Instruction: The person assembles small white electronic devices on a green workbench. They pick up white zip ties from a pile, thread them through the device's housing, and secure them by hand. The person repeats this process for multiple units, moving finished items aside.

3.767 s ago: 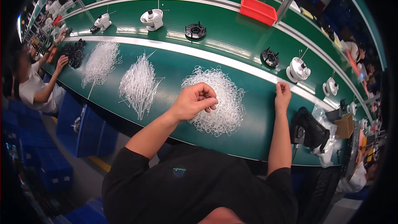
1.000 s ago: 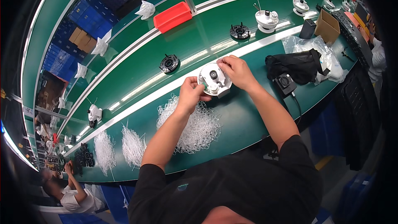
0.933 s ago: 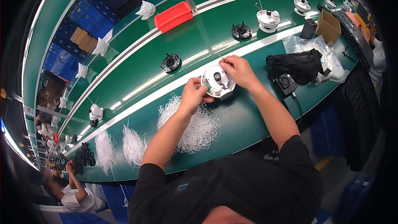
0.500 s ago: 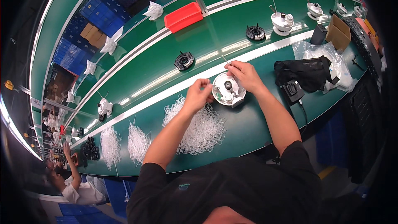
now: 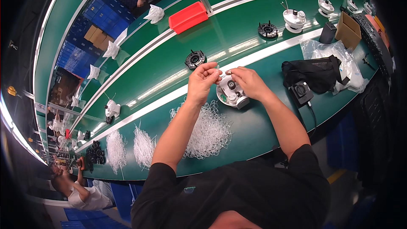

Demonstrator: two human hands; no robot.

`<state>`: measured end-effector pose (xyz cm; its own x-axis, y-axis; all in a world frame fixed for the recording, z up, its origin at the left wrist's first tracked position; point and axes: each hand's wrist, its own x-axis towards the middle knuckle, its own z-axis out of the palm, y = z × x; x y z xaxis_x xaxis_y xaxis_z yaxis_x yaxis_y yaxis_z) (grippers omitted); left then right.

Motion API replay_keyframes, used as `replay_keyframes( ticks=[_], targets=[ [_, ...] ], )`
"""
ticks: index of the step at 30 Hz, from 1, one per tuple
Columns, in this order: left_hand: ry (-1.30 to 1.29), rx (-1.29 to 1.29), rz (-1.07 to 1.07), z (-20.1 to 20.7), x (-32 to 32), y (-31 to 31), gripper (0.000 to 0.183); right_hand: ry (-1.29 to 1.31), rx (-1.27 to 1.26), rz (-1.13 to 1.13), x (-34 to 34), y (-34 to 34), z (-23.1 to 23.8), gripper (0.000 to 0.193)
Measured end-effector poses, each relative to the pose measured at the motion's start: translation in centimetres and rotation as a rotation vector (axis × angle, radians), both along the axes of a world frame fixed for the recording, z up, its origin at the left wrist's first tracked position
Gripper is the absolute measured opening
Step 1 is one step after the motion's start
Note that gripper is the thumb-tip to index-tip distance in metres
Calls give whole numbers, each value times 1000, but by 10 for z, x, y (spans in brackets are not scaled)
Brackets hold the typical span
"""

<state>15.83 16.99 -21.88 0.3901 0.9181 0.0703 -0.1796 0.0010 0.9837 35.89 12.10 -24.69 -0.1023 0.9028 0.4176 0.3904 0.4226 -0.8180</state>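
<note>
A white round housing (image 5: 238, 101) with a dark knob-like part in its middle sits on the green bench in front of me. My left hand (image 5: 202, 83) is closed at its upper left edge, fingertips pinching a thin white strand. Over the far rim, my right hand (image 5: 251, 84) is closed too, thumb and forefinger pressed together on something small that I cannot make out. The two sets of fingertips nearly meet. Below my left forearm lies a big tangled heap of thin white plastic loops (image 5: 208, 133).
Two smaller white strand bundles (image 5: 116, 150) and black rings (image 5: 96, 154) lie leftward. Beyond, the conveyor carries black round bases (image 5: 195, 60), white housings (image 5: 294, 20) and a red bin (image 5: 188, 18). At right are a black cloth bag (image 5: 311, 74), a small black device (image 5: 300, 94) and a carton (image 5: 348, 32).
My left hand has moved up and right to meet my right hand over the housing. Parts on the conveyor have shifted rightward. The long thin wire by my right hand no longer shows upright.
</note>
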Motion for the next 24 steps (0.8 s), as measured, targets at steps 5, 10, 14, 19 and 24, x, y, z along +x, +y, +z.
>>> replay_keyframes(
  ticks=[5, 10, 14, 19, 24],
  targets=[
    [130, -15, -124, 0, 6, 3, 24, -5, 11, 39, 1, 0, 2, 17],
    [305, 98, -110, 3, 16, 0, 18, -37, -7, 48, 5, 1, -1, 20],
    [420, 144, -66, 2, 21, 0, 13, 178, -59, 52, 4, 0, -2, 25],
    [592, 280, -27, -7, 16, 6, 10, 281, -218, 62, 4, -2, 4, 24],
    [735, 564, -3, -16, 19, 8, 7, 270, 28, -126, 6, 12, -14, 20]
  ],
)
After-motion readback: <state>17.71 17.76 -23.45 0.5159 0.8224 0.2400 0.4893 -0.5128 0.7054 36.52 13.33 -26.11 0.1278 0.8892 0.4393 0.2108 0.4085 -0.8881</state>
